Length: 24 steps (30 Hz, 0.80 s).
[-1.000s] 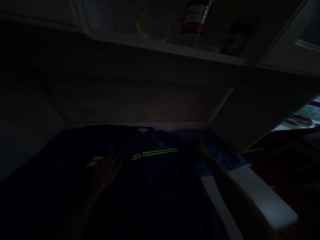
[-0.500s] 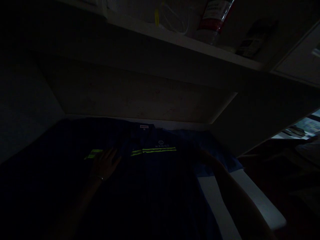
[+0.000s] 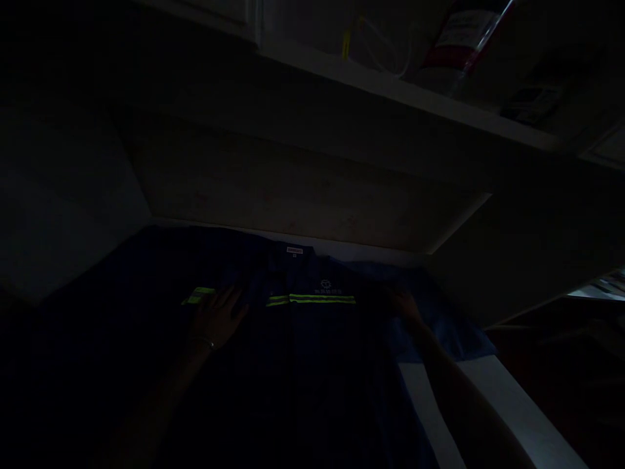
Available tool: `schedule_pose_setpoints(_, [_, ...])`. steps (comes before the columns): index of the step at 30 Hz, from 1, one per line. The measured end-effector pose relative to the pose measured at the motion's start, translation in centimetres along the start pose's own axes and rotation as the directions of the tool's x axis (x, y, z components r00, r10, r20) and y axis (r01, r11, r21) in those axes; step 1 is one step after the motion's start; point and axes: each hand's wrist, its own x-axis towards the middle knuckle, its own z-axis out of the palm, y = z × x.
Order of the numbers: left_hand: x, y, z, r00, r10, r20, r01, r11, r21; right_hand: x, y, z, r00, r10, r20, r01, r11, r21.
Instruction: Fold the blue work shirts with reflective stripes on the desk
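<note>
A dark blue work jacket (image 3: 312, 352) lies spread out, its collar label facing up and yellow-green reflective bands across the chest. My left hand (image 3: 221, 318) rests flat on it beside the left band, fingers stretched and slightly apart, a thin bracelet on the wrist. Over by the jacket's right shoulder is my right hand (image 3: 401, 303), touching or just above the cloth. Deep shadow hides its fingers, so their grip cannot be made out. Under the jacket's right side shows a bluer cloth (image 3: 439, 319).
A white surface (image 3: 502, 391) shows at lower right. Above hangs a shelf (image 3: 371, 81) holding a bottle with a red-and-white label (image 3: 461, 39), a dark container (image 3: 534, 98) and a pale looped cord (image 3: 390, 58). Walls close in the back and left. The light is very dim.
The view has swung a little left, so the shelf and jacket sit further right in the picture, which is darker. Both hands stay at nearly the same places on the jacket.
</note>
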Motion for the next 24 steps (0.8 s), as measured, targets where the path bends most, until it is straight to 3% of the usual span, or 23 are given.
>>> schedule_pose_setpoints(3, [0.0, 0.1, -0.2, 1.000, -0.010, 0.011, 0.010, 1.000, 0.016, -0.3, -3.1, -0.4, 0.992, -0.127, 0.026, 0.129, 0.986, -0.110])
schedule_pose_setpoints(6, [0.0, 0.2, -0.4, 1.000, -0.007, 0.017, 0.006, 1.000, 0.020, -1.6, -7.4, -0.7, 0.941, -0.301, 0.151, 0.334, 0.895, -0.296])
schedule_pose_setpoints(10, [0.0, 0.2, -0.4, 1.000, 0.007, 0.001, -0.007, 1.000, 0.021, -4.0, -12.0, 0.2, 0.883, -0.355, 0.307, 0.456, 0.803, -0.383])
schedule_pose_setpoints(16, [0.1, -0.1, 0.0, 1.000, -0.005, 0.015, 0.004, 1.000, 0.029, -5.8, -13.7, 3.4, 0.820, -0.390, 0.418, 0.526, 0.801, -0.287])
schedule_pose_setpoints(18, [0.1, -0.2, 0.2, 1.000, -0.005, 0.017, 0.005, 1.000, 0.024, -5.6, -13.6, 3.7, 0.843, -0.391, 0.369, 0.494, 0.833, -0.248])
schedule_pose_setpoints(21, [0.2, -0.3, 0.4, 1.000, -0.006, 0.011, 0.005, 1.000, 0.015, -4.5, -12.8, 3.9, 0.921, -0.362, 0.142, 0.386, 0.899, -0.207])
schedule_pose_setpoints(24, [0.2, -0.2, 0.4, 1.000, -0.005, -0.001, 0.005, 1.000, 0.013, -3.3, -11.3, 5.2, 0.943, -0.331, 0.016, 0.327, 0.920, -0.217])
